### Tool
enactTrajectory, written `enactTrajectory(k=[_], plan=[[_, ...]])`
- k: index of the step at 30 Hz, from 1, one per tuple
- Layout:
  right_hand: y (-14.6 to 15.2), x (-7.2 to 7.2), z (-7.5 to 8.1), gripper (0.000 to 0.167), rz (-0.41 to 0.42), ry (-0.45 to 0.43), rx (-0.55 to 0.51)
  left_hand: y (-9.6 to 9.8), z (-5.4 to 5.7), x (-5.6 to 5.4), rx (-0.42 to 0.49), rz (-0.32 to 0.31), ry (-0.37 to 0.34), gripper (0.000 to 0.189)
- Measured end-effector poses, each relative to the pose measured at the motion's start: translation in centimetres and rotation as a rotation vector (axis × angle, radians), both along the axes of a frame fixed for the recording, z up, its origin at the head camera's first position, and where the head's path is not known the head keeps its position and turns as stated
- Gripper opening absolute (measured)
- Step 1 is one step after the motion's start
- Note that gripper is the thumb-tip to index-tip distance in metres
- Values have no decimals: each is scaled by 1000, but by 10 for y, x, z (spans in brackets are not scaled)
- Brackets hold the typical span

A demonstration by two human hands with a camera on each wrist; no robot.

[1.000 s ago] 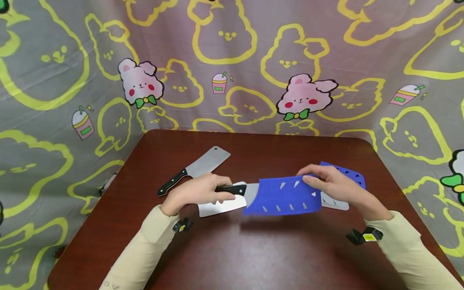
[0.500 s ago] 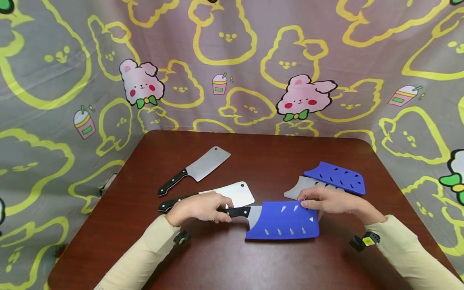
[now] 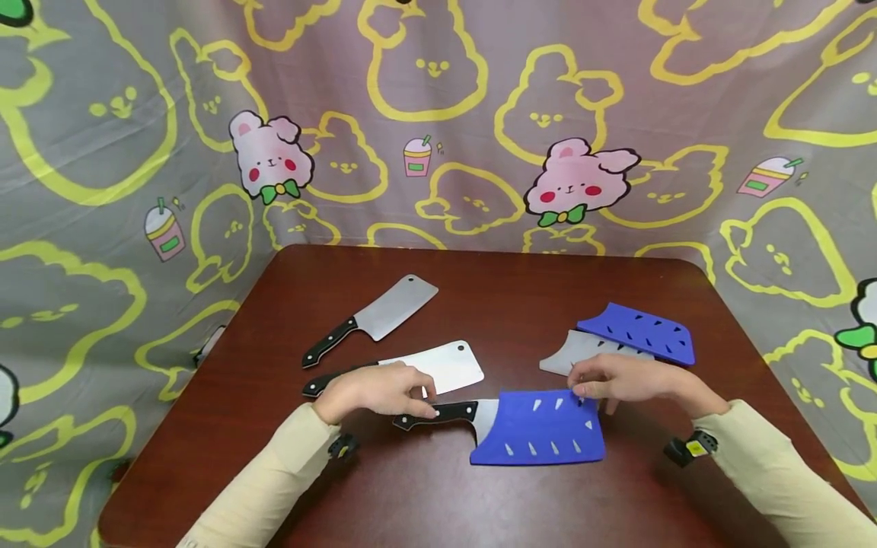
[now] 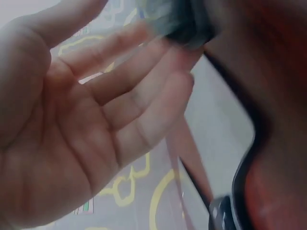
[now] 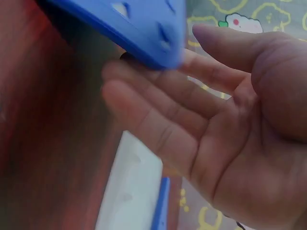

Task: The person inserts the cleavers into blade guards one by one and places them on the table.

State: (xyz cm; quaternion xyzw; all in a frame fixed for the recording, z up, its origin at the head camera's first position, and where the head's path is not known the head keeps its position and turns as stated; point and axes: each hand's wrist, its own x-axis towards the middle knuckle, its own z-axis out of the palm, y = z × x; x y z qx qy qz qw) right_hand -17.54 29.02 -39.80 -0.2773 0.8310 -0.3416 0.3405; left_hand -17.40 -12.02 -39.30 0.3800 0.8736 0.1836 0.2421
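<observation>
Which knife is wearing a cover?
The front knife, sitting blade-first in a blue cover. The middle knife and the back knife are uncovered.

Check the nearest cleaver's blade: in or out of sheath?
In: blue sheath covers most of it; a strip beside the black handle shows.
</observation>
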Motion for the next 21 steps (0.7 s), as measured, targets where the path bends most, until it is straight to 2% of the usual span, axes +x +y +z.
enactTrajectory(k=[6, 11, 15, 18, 21], plan=[[14, -7, 10, 22, -60, 60, 53, -20, 13, -7, 27, 97, 51, 15], [27, -15, 15, 23, -76, 147, 93, -40, 18, -15, 48, 143, 88, 15], [35, -22, 14, 28, -109, 313, 187, -56, 17, -24, 56, 182, 120, 16], [39, -26, 11, 36, -132, 441, 268, -69, 15, -30, 46, 231, 110, 16], [42, -28, 6, 44, -138, 501, 307, -80, 14, -34, 33, 288, 92, 18]])
